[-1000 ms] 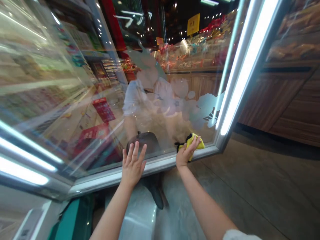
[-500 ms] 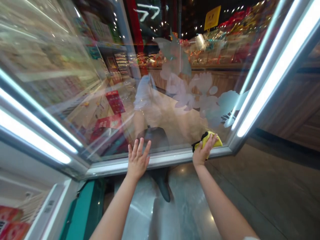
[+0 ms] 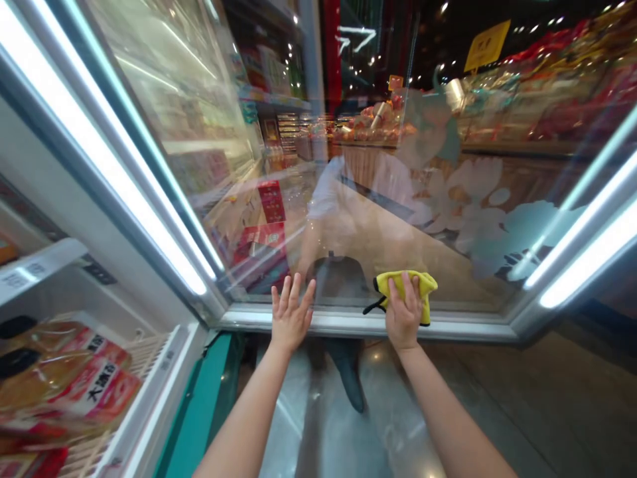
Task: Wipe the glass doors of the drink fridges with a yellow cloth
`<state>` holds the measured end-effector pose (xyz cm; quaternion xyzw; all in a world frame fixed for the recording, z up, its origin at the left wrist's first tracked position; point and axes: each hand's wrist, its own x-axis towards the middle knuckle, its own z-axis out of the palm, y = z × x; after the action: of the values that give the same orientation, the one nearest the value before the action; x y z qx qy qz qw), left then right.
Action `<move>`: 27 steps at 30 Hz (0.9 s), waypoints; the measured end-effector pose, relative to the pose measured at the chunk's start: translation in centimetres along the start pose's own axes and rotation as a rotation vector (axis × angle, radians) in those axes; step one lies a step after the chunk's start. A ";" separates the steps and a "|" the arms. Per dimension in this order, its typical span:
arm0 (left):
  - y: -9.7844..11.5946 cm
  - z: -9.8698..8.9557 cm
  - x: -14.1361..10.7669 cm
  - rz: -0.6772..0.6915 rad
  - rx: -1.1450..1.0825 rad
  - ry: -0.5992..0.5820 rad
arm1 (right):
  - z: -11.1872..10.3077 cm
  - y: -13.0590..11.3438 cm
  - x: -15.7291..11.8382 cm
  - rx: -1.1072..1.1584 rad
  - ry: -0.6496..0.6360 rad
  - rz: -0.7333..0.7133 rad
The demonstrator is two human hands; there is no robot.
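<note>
In front of me stands a glass door (image 3: 358, 219) with a silver frame (image 3: 348, 323) along its bottom. My left hand (image 3: 291, 315) lies with fingers spread on the lower glass and frame, holding nothing. To its right, my right hand (image 3: 404, 312) presses a yellow cloth (image 3: 423, 285) with a dark edge and a black loop against the low part of the glass. The fingers rest over the cloth, and its folds stick out on both sides of them. Pale flower decals (image 3: 462, 196) mark the glass above and to the right.
Lit strips run up both door sides, the left one (image 3: 114, 153) nearest. At the lower left, a cooler shelf (image 3: 149, 398) holds red-labelled packages (image 3: 94, 385). A teal base panel (image 3: 209, 392) sits beneath. Grey floor (image 3: 458, 398) shows below the door; reflections fill the glass.
My right hand has slid the yellow cloth left along the bottom of the glass, away from the right corner. The left hand stays spread on the door. The view has turned left, showing more cooler shelf.
</note>
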<state>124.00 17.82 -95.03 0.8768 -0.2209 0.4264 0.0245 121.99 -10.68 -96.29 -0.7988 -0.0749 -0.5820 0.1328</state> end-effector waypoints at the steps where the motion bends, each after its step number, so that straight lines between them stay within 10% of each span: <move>1: -0.2 0.0 -0.2 -0.022 0.004 -0.005 | 0.4 -0.5 0.4 -0.003 0.014 0.022; 8: -1.0 0.2 -1.5 -0.176 0.027 -0.085 | 4.0 -9.0 4.8 0.111 -0.367 -0.355; 12: -1.9 -0.3 -2.6 -0.235 0.044 -0.149 | 2.3 -6.8 7.3 0.236 -0.470 -0.737; 15: -3.0 -1.1 -3.4 -0.251 0.057 -0.204 | 1.4 -5.0 9.6 0.255 -0.391 -0.734; 20: -4.8 -2.5 -4.5 -0.310 0.089 -0.250 | 4.4 -10.0 11.3 0.241 -0.306 -0.637; 27: -6.3 -2.8 -6.0 -0.471 0.170 -0.145 | 6.3 -10.7 9.2 0.372 -0.529 -1.047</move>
<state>121.23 26.36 -96.91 0.9313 0.0246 0.3618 0.0333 127.64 1.08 -88.05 -0.7365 -0.5882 -0.3294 -0.0566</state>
